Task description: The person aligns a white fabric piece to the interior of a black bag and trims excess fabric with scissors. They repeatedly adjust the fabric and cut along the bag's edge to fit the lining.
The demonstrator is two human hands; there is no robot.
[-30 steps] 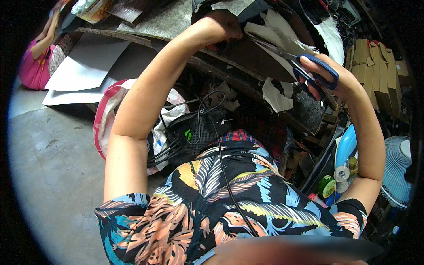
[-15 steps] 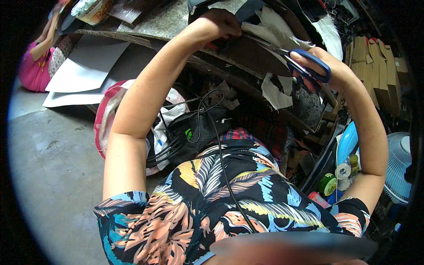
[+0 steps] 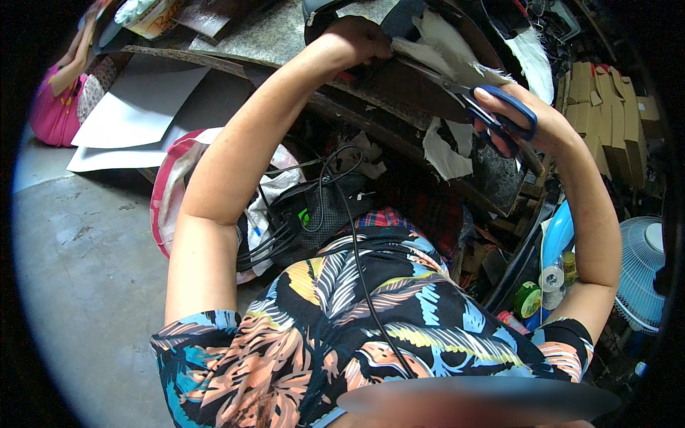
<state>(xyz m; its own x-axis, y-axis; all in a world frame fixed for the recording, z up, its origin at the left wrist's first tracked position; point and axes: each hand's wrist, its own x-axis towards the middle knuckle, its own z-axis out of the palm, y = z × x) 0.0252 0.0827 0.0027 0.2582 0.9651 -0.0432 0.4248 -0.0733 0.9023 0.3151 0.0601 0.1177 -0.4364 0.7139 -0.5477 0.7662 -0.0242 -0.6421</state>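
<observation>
My right hand is closed round the handles of a pair of scissors with dark blue grips. Their blades point left, along the lower edge of a dark sheet with a frayed, off-white fabric-like layer. At the left end of that edge, my left hand is closed on the sheet, close to the blade tips. Shadow hides much of its fingers. Below the blades, a torn off-white scrap hangs beside the worktable.
The worktable has a stone-like top with a tub on it. White sheets lie at left, near a person in pink. A black cable runs down my front. Cardboard pieces and a blue fan stand at right.
The scissors and my right hand have shifted very slightly right and down, and more of the blades shows along the sheet's edge. My left hand has barely moved.
</observation>
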